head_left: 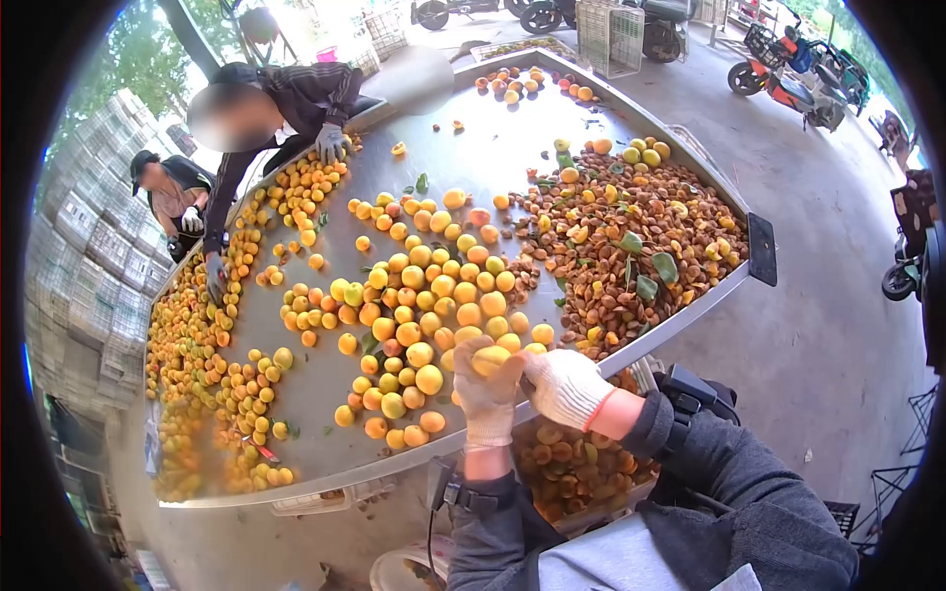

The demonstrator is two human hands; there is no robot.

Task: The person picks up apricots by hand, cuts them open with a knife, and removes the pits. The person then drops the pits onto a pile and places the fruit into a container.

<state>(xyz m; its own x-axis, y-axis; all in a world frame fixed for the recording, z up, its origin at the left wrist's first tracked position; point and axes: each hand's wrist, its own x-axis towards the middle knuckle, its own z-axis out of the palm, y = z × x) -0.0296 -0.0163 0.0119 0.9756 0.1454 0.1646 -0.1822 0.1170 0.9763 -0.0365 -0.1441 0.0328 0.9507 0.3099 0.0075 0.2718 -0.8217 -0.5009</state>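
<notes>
My left hand (486, 391), in a pale work glove, is closed around a yellow-orange apricot (490, 361) above the table's near edge. Against the same fruit, my right hand (566, 386) presses its closed fingertips; its white knit glove has an orange-edged cuff. Whether anything else sits in the right fingers is hidden. Just beyond both hands lies a heap of whole apricots (419, 286) on the metal table (325, 394). Below the table edge, by my forearms, a crate holds split apricot halves (572, 468).
Brown apricot pits (631, 246) with some leaves are piled on the table's right. Across the left side, a co-worker's gloved hands (333, 144) touch more apricots (202, 335). Another person (177, 197) is farther left. Stacked crates (89, 256) and parked scooters (798, 84) stand around.
</notes>
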